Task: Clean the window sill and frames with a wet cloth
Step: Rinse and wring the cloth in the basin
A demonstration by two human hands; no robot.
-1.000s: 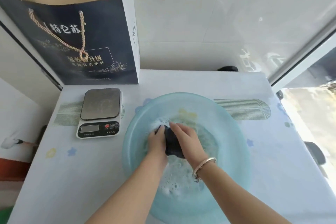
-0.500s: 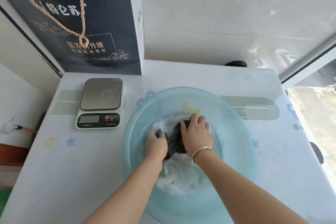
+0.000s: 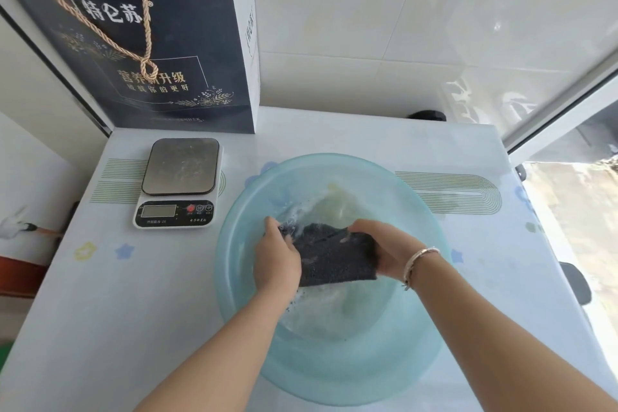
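A dark cloth is gripped at opposite ends by the left hand and right hand, fingertips hidden behind it, above the soapy basin near the counter's right edge.

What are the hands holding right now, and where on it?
Dark cloth, spread over the basin: left hand grips its left edge, right hand its right edge.

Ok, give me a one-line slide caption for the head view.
Left hand and right hand hold a dark wet cloth over soapy water in a pale blue basin.
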